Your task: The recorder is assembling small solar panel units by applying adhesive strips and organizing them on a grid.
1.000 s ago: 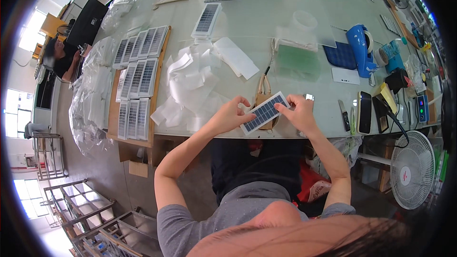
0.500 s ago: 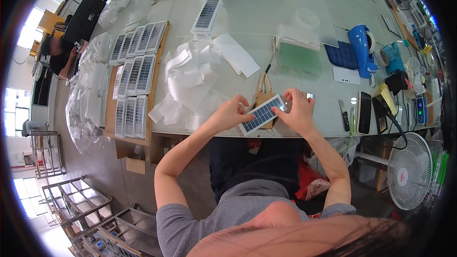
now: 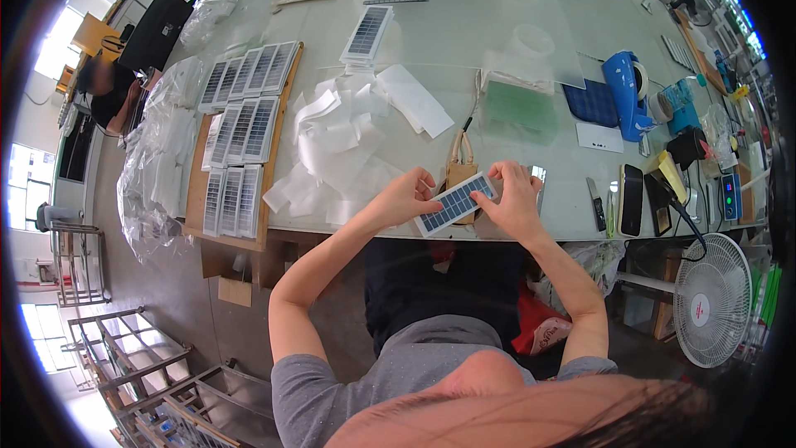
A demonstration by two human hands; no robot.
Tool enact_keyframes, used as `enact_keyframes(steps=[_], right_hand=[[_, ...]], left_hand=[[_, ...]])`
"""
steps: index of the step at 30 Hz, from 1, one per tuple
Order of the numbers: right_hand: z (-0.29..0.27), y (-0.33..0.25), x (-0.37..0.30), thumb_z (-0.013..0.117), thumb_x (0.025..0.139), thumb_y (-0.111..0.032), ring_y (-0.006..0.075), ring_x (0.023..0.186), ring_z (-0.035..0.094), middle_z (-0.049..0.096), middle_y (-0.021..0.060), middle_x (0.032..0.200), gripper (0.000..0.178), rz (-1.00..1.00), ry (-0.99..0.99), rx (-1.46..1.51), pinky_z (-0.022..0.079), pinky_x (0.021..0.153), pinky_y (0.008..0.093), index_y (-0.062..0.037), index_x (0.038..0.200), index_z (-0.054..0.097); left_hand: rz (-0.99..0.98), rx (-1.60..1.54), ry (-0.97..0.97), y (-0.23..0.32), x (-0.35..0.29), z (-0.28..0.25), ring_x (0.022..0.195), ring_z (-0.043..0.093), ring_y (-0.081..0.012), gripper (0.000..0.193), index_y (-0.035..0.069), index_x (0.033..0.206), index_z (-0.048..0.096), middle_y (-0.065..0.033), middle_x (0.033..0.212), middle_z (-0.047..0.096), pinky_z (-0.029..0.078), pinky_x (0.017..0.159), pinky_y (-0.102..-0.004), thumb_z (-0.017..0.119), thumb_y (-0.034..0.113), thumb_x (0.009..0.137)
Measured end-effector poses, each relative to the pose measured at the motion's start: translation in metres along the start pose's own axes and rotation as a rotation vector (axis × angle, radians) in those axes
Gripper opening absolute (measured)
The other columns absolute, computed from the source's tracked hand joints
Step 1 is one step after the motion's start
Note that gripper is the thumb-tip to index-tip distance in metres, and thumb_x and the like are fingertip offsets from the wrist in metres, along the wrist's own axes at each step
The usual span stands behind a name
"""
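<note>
A small solar panel (image 3: pixel 452 204) with dark cells and a white frame is held tilted over the table's near edge. My left hand (image 3: pixel 410 195) pinches its left end between thumb and fingers. At the opposite end my right hand (image 3: pixel 512 199) grips the corner, with the thumb lying on the panel's face. Just behind the panel lies a brown block (image 3: pixel 461 171) with a pliers-like pair of handles (image 3: pixel 461 148), partly covered by the panel. Loose white film strips (image 3: pixel 332 145) are heaped to the left of my hands.
Rows of solar panels (image 3: pixel 240 129) fill a wooden board on the left. A panel stack (image 3: pixel 366 33) stands farther back. Green sheets (image 3: pixel 520 106), a blue tape dispenser (image 3: pixel 628 95), a knife (image 3: pixel 596 203) and a phone (image 3: pixel 631 199) lie rightward. A white fan (image 3: pixel 711 303) stands at the lower right.
The view has shifted slightly. My right hand has drawn its fingers in closer around the panel's right end; the left hand keeps its pinch.
</note>
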State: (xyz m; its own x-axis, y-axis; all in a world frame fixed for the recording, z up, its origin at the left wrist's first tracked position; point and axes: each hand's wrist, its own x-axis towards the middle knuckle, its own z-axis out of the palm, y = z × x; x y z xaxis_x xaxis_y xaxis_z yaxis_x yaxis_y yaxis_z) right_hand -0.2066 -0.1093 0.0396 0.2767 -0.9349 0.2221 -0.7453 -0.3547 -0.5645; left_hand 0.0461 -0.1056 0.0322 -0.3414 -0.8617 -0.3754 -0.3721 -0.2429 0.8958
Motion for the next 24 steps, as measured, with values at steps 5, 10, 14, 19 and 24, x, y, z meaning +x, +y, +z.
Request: enact_keyframes(steps=[5, 10, 14, 19, 24], right_hand=[[0.005, -0.009, -0.005, 0.081, 0.074, -0.026, 0.0238, 0.099, 0.053, 0.055, 0.0025, 0.102, 0.044, -0.071, 0.012, 0.007, 0.030, 0.085, 0.0424, -0.0134, 0.106, 0.054], [0.002, 0.008, 0.016, 0.075, 0.079, -0.025, 0.0235, 0.103, 0.053, 0.057, 0.0027, 0.103, 0.030, -0.238, 0.157, 0.014, 0.031, 0.086, 0.0414, -0.0170, 0.105, 0.061], [-0.022, 0.041, 0.050, 0.075, 0.079, -0.026, 0.0213, 0.102, 0.053, 0.057, 0.0006, 0.107, 0.038, -0.270, 0.307, -0.263, 0.030, 0.089, 0.0399, -0.0176, 0.114, 0.062], [-0.027, 0.064, 0.078, 0.077, 0.077, -0.023, 0.0203, 0.102, 0.051, 0.057, -0.0007, 0.107, 0.039, -0.349, 0.279, -0.375, 0.030, 0.089, 0.0402, -0.0202, 0.114, 0.064], [-0.023, 0.078, 0.093, 0.076, 0.077, -0.022, 0.0203, 0.104, 0.050, 0.058, -0.0017, 0.101, 0.029, -0.418, 0.265, -0.371, 0.031, 0.090, 0.0428, -0.0203, 0.105, 0.068]], left_hand=[[-0.031, -0.049, -0.075, -0.014, -0.009, -0.004, 0.085, 0.062, -0.0118, 0.041, -0.002, 0.116, 0.054, -0.0061, 0.095, 0.066, 0.050, 0.078, -0.0260, 0.076, 0.014, 0.085], [-0.102, -0.049, -0.289, 0.005, -0.028, -0.034, 0.097, 0.061, -0.0090, 0.033, -0.004, 0.123, 0.056, -0.0056, 0.108, 0.067, 0.050, 0.084, -0.0257, 0.065, 0.009, 0.094], [0.067, -0.143, -0.047, 0.030, -0.013, -0.100, 0.094, 0.062, -0.0101, 0.029, -0.001, 0.120, 0.058, -0.0041, 0.104, 0.067, 0.050, 0.086, -0.0266, 0.062, 0.010, 0.094], [0.151, 0.004, 0.525, 0.071, 0.079, -0.195, 0.079, 0.062, -0.0133, 0.037, -0.002, 0.118, 0.063, -0.0065, 0.093, 0.068, 0.050, 0.071, -0.0271, 0.071, 0.014, 0.086], [-0.006, 0.077, 0.532, 0.087, 0.122, -0.236, 0.080, 0.066, -0.0186, 0.039, -0.001, 0.111, 0.067, -0.0099, 0.093, 0.071, 0.053, 0.072, -0.0312, 0.077, 0.022, 0.080]])
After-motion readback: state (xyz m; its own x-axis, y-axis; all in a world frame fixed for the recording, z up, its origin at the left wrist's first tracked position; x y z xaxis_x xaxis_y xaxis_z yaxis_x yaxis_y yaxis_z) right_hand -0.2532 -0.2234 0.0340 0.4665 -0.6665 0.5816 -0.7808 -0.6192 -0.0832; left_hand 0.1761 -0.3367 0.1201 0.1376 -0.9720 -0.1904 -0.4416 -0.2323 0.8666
